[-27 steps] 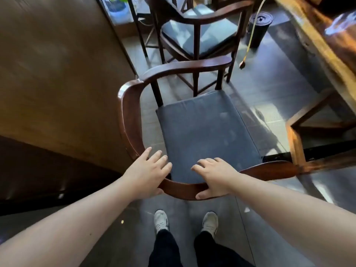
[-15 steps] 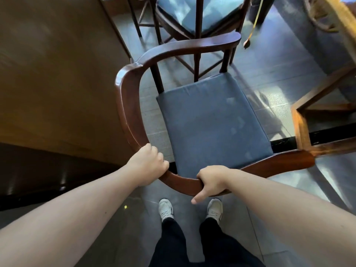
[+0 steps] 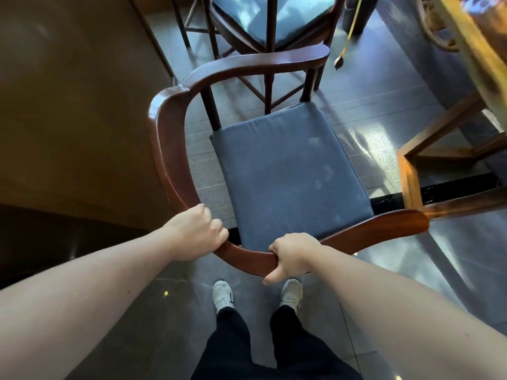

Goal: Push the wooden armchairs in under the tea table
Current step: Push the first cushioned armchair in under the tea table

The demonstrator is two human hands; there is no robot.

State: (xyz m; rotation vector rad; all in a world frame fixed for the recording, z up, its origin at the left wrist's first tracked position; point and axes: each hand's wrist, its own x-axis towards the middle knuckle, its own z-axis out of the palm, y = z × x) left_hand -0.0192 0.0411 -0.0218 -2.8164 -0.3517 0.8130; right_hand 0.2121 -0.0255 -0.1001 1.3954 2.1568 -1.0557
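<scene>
A dark wooden armchair (image 3: 170, 149) with a curved horseshoe rail and a grey-blue seat cushion (image 3: 288, 171) stands right in front of me. My left hand (image 3: 197, 231) is closed around the back rail at its left bend. My right hand (image 3: 293, 253) grips the same rail a little to the right, thumb underneath. The tea table (image 3: 477, 58) runs along the upper right edge, its wooden base frame (image 3: 408, 174) just right of the chair's right arm tip. A second armchair (image 3: 271, 20) of the same kind stands beyond the first.
A brown wall or cabinet panel (image 3: 76, 111) rises close on the left. A dark round bin (image 3: 356, 12) sits on the tiled floor near the far chair, with a yellow cord (image 3: 348, 34) hanging beside it. My shoes (image 3: 223, 296) are behind the chair.
Both hands went from resting open on the back rail to closed around it. The chair now sits larger and nearer in the view, and the far chair has slid toward the top edge.
</scene>
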